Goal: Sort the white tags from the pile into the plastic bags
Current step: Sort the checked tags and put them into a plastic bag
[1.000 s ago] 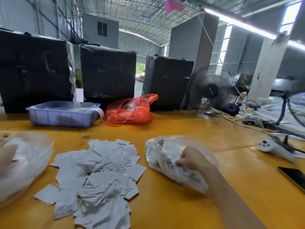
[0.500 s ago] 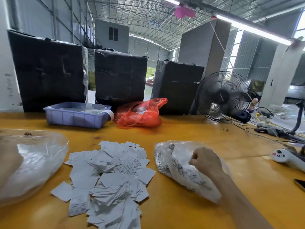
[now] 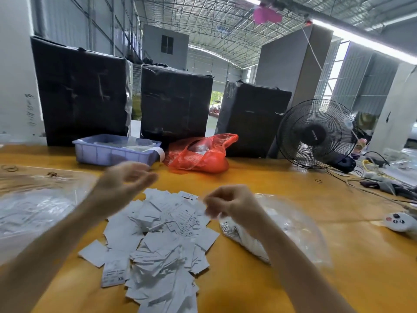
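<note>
We see pile of white tags (image 3: 158, 242) mid-table (image 3: 282, 184), between two clear plastic bags: left bag (image 3: 33, 213), right bag (image 3: 288, 229), both with tags inside. Left hand (image 3: 126, 179) raised over pile's far edge, blurred, fingers loosely curled, holding nothing visible. Right hand (image 3: 230, 204) above pile's right edge, fingertips pinched; can't tell if tag held.

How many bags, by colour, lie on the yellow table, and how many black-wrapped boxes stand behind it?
Clear plastic bags: 2 (left, right)
Red bag: 1
Black-wrapped boxes: 3 ()
Total: 6
</note>
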Motion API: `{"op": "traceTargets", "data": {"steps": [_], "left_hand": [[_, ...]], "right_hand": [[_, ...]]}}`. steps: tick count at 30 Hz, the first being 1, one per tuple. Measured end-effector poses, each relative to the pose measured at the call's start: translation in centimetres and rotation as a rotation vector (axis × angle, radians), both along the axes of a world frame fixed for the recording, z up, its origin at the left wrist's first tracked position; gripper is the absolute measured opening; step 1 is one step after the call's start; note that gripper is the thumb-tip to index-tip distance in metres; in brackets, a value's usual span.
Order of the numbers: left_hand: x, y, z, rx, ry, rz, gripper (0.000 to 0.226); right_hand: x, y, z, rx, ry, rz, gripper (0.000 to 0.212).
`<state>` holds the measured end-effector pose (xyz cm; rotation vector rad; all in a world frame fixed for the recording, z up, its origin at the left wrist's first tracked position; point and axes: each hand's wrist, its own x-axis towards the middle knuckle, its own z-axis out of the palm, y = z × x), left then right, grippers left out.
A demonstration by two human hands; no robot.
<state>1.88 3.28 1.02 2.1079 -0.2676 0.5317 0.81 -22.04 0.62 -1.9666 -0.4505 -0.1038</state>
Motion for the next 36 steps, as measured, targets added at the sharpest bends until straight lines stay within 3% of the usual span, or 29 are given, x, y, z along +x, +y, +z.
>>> {"op": "traceTargets", "data": {"steps": [2, 4, 8, 14, 18, 21, 25, 29, 36], "left_hand": [[-1.1, -3.0, -0.5, -0.066, 0.196, -0.313, 0.068], [-0.8, -4.3, -1.8, -0.094, 0.307, -0.418, 0.060], [-0.3, -4.3, -3.4, -0.079, 0.398, -0.416, 0.028], [0.3, -4.1, -4.7, -0.028, 0.500, -0.343, 0.016], [1.0, -3.7, -5.4, -0.058, 0.449, -0.187, 0.021], [1.3, -3.2, -5.6, -0.148, 0.459, -0.116, 0.027], [1.3, -2.9, -5.9, -0.237, 0.474, -0.066, 0.032], [1.4, -2.8, -6.0, -0.317, 0.468, -0.070, 0.024], [1.8, -3.0, -6.1, -0.389, 0.450, -0.042, 0.011]], "right_hand": [[0.4, 2.3, -1.0, -0.040, 0.070, 0.121, 0.009], [0.7, 3.9, -1.9, -0.031, 0.105, 0.171, 0.012], [1.2, 4.8, -3.7, 0.002, 0.116, 0.173, 0.022], [1.6, 5.3, -5.4, -0.005, 0.057, 0.052, 0.035], [2.3, 4.2, -6.5, -0.408, -0.137, -0.141, 0.024], [2.4, 3.9, -7.7, -0.632, -0.004, -0.078, 0.049], [2.6, 3.7, -7.8, -0.449, 0.001, -0.114, 0.015], [2.6, 3.3, -7.6, -0.285, 0.057, -0.169, 0.024], [2.8, 2.9, -7.5, -0.246, 0.053, -0.228, 0.011]]}}
